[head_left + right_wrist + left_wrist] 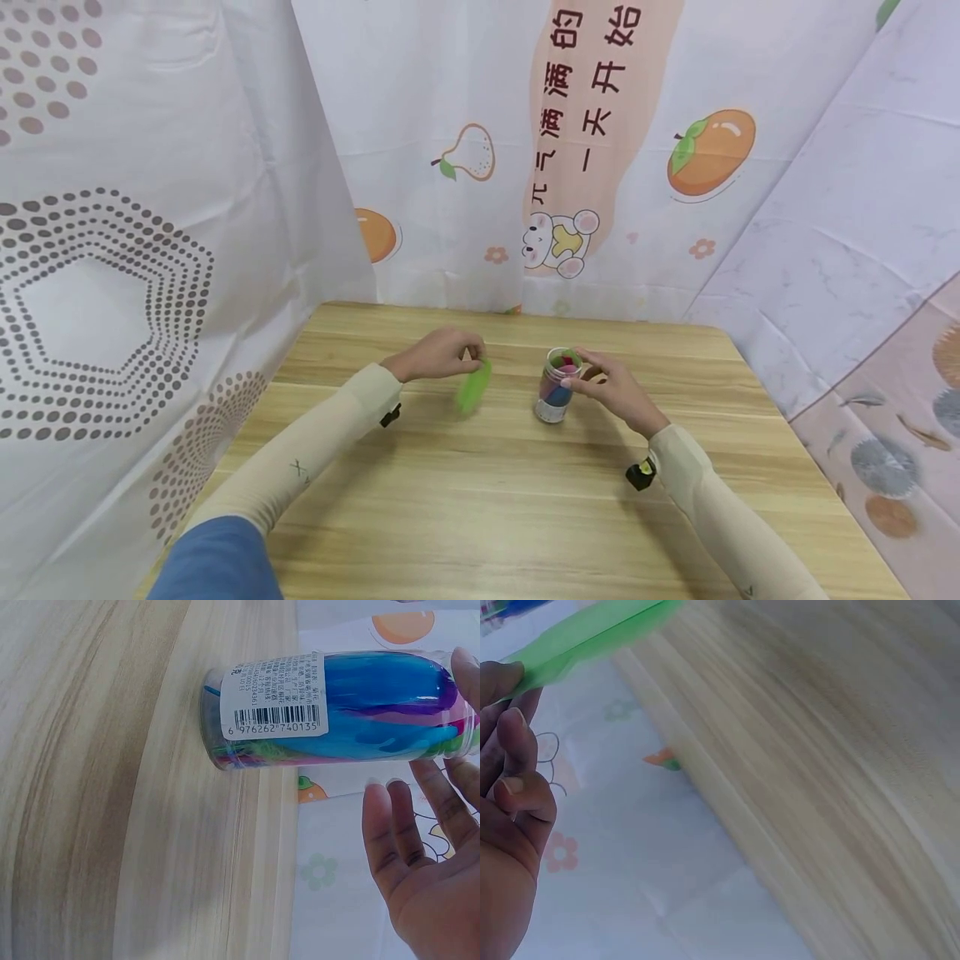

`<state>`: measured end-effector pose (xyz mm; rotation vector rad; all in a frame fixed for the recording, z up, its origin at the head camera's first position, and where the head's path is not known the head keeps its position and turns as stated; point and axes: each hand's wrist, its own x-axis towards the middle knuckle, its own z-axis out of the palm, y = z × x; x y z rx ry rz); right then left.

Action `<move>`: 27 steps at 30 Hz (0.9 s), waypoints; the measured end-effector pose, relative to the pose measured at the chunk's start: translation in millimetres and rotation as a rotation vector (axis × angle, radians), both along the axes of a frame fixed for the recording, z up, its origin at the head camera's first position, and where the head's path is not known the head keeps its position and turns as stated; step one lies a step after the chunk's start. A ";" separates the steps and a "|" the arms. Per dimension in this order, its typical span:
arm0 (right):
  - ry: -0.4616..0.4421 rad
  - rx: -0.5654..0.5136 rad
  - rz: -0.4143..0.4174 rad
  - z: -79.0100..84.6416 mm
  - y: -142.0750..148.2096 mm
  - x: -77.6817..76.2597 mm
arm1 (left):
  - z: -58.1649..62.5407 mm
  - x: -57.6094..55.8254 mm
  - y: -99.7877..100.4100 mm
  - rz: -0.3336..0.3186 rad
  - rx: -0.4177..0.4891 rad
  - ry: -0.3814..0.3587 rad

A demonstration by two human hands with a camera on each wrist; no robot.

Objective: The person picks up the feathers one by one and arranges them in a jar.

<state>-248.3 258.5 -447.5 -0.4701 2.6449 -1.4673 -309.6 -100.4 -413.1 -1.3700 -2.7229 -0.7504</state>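
Between thumb and fingertips, my left hand [444,354] pinches a bright green feather [474,387] that hangs above the table, left of the jar. In the left wrist view the feather [592,639] shows its central shaft and a blurred edge. A clear jar [553,392] stands upright on the table, with blue, purple, pink and green feathers packed inside. My right hand [617,392] holds this jar near its rim from the right, thumb on one side and fingers on the other. A white barcode label [274,697] covers the jar's lower side in the right wrist view.
The light wood table [465,500] ends at a white printed curtain [450,250] behind it, and further curtains hang at the left and right. Each wrist carries a small black camera device [641,474].
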 end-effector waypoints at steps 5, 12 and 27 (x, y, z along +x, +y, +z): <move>-0.010 -0.002 0.001 0.6 0.1 0.3 | 4.8 -2.9 0.3 0.010 0.051 -0.011; -0.013 -0.003 -0.003 -0.1 0.4 0.1 | 16.6 -2.4 4.3 0.014 0.107 0.050; 0.003 0.013 -0.002 0.7 -0.8 1.0 | 42.3 6.9 21.6 -0.022 0.271 0.218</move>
